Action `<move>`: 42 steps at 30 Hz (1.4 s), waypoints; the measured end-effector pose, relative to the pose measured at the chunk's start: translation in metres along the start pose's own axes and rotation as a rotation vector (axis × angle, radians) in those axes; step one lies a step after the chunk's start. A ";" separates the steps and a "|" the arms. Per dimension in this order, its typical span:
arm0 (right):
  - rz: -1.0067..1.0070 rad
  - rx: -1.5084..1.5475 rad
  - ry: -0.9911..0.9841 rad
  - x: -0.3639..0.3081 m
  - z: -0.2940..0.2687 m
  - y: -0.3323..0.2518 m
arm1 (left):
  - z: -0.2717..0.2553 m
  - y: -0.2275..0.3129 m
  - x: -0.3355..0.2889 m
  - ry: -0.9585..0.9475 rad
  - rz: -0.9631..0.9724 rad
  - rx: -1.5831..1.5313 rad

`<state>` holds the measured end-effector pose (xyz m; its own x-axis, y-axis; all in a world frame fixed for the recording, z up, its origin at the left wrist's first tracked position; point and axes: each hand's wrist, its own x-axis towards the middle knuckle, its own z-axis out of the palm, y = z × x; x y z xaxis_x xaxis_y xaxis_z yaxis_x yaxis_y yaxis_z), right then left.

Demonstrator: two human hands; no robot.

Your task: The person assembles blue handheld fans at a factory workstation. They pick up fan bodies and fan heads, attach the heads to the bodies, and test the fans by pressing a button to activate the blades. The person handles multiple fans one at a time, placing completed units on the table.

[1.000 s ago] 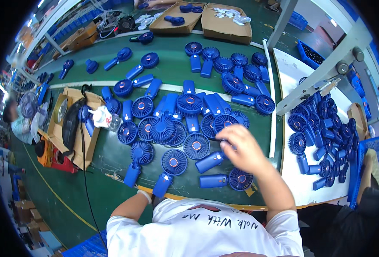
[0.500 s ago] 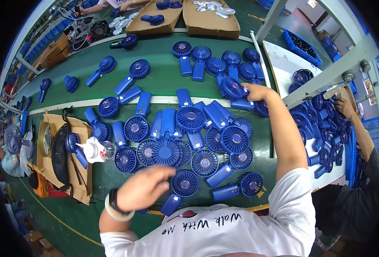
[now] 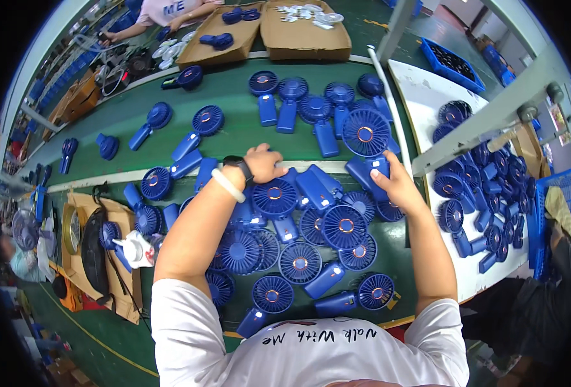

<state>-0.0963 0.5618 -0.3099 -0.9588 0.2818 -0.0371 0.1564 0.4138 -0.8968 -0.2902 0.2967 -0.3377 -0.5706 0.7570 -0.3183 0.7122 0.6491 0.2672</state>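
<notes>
My right hand (image 3: 393, 180) grips the handle of a blue handheld fan (image 3: 365, 133), its round grille tilted up toward me above the pile's right end. Its thumb lies along the handle. My left hand (image 3: 263, 162) reaches to the far edge of the pile, fingers curled over a blue handle that is mostly covered by the hand. A fan with a round grille (image 3: 275, 196) lies just nearer than that hand. Around and below both forearms spreads a heap of similar fans (image 3: 299, 262), some grille up, some overlapping.
Beyond a pale strip, more fans (image 3: 292, 89) lie on the green belt (image 3: 234, 142). Cardboard trays (image 3: 306, 44) stand at the back. On the left, a cardboard tray (image 3: 128, 290) holds a black pouch (image 3: 93, 255). A metal frame (image 3: 479, 132) and a white table (image 3: 417, 97) bound the right.
My left hand has moved from the near side of the pile to its far edge. My right hand has lifted a fan from the cluster and turned its grille toward me.
</notes>
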 end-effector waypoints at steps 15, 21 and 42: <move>-0.110 0.821 -0.143 -0.074 0.041 -0.057 | -0.009 0.147 -0.139 0.346 0.337 -0.724; -0.158 0.828 -0.220 -0.086 0.073 -0.077 | 0.024 0.158 -0.177 0.384 0.213 -1.290; -0.206 -0.302 -0.174 0.104 0.143 -0.108 | 0.059 0.053 -0.251 0.543 0.496 -2.191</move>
<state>-0.2466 0.4224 -0.2802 -0.9991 0.0267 0.0325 -0.0051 0.6897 -0.7241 -0.0852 0.1369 -0.2973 -0.8368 0.5277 0.1457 -0.3631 -0.7342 0.5737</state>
